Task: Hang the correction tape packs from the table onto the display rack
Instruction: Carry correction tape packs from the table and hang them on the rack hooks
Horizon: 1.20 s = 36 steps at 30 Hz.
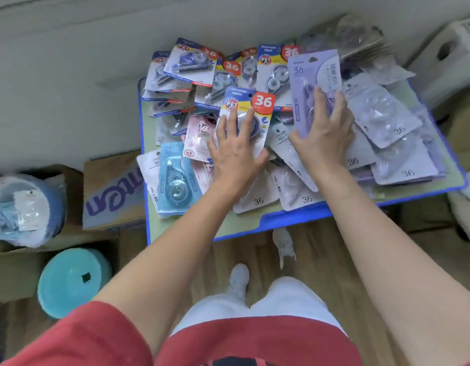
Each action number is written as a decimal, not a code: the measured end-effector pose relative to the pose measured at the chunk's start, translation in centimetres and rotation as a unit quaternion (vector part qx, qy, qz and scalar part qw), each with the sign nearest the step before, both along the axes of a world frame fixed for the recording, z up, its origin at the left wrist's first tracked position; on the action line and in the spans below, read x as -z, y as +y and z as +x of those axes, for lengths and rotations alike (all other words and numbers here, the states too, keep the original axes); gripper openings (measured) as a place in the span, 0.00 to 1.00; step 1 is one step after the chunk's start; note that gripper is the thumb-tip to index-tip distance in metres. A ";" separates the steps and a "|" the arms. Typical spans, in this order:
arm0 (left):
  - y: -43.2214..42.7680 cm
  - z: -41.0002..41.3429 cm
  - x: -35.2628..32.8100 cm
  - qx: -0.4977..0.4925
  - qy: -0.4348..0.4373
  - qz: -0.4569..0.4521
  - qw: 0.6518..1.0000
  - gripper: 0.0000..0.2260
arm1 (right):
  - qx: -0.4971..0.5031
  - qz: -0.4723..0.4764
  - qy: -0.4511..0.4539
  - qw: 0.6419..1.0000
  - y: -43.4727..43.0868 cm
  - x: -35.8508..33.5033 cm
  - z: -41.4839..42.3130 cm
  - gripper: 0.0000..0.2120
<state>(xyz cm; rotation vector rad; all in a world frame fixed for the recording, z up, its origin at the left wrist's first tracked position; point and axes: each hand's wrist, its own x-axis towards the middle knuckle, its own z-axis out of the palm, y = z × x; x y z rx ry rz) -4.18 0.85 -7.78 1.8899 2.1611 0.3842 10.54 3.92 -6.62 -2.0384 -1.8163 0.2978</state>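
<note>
Head view, looking straight down. The counter [294, 220], pale green with a blue rim, is heaped with correction tape packs [191, 62], overlapping and lying at all angles.

My left grip [233, 154] is on a red-cornered pack [255, 107], blue and yellow at the top with a big "36". Four fingers are spread across its face over the blister, and the thumb is hooked at its lower right edge, so it's pinching that pack. The pack sits near the middle of the heap, on top of its neighbours.

My right grip [326, 138] has a lilac pack [313, 72]. The fingers are fanned across the front and the thumb is tucked at the lower left corner. The card is tilted up, its top edge toward the far side of the counter. The two held packs are just beside each other, and the grips are close but apart.

Left of the left grip lie a pink pack [199, 138] and a light blue pack [174, 178], the blue one at the near left edge of the counter. More lilac packs [386, 128] are fanned out on the right side. White packs [257, 199] marked "36" lie near the front rim between my forearms.

Off the counter to the left there's a cardboard box [112, 191] with purple lettering, touching the counter's side. Nearer me is a teal stool [70, 278] on the wooden floor [321, 260]. At the bottom of the frame are my red shirt [96, 339], pale trousers and one white shoe [239, 278].
</note>
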 end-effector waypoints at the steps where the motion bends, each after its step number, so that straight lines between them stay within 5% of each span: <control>1: -1.0 0.1 0.0 0.021 0.004 0.000 1.000 0.35 | 0.014 0.005 0.008 1.000 -1.8 0.2 -0.2 0.37; 20: -24.8 13.8 5.5 0.365 0.001 0.011 0.931 0.33 | 0.370 -0.027 0.056 0.927 -38.6 7.0 8.4 0.35; 36: -41.6 22.2 8.9 0.636 -0.025 -0.049 0.769 0.33 | 0.688 -0.034 0.080 0.720 -61.1 8.8 8.4 0.34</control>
